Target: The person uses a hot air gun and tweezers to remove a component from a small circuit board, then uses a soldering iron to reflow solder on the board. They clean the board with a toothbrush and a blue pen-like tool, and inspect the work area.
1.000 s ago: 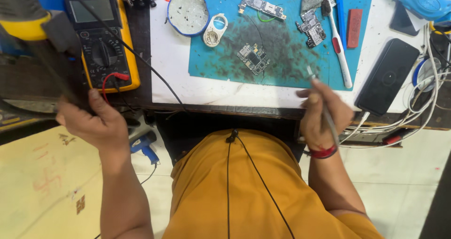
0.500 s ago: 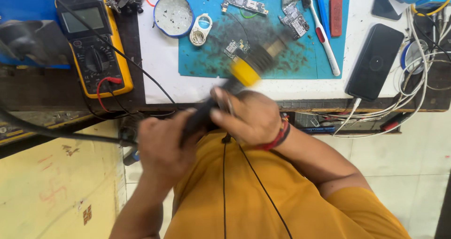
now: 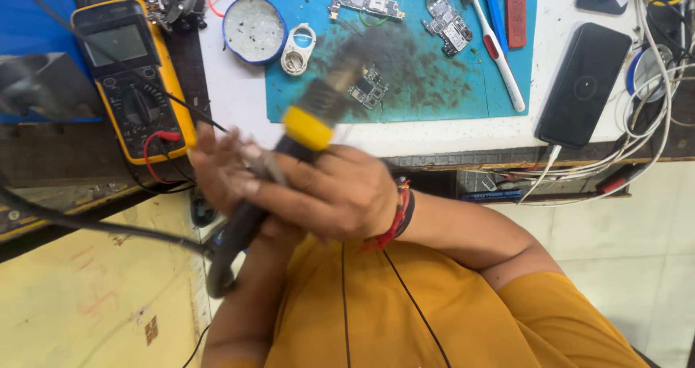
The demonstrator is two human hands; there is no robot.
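- Hot-air gun (image 3: 304, 133): black handle, yellow collar, held above the bench edge, nozzle aimed towards the small circuit board (image 3: 369, 89).
- Right hand (image 3: 337, 191): clenched around the handle.
- Left hand (image 3: 224, 169): fingers loose against it; grip unclear.
- Board lies untouched on the teal mat (image 3: 427, 93); heating apparently not begun.

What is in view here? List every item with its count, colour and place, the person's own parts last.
hot-air tool: one, black with yellow band, held over the bench edge
multimeter: one, yellow and black, left on the bench
round tin: one, blue-rimmed, left of the mat
white ring part: one, beside the tin
work mat: one, teal, centre of the bench
circuit boards: about four, on the mat
toothbrush: one, white and red, right side of the mat
red block: one, top right of the mat
phone: one, black, right of the mat
cables: several, white, far right
left hand: beside the tool's handle
right hand: grip around the tool's handle
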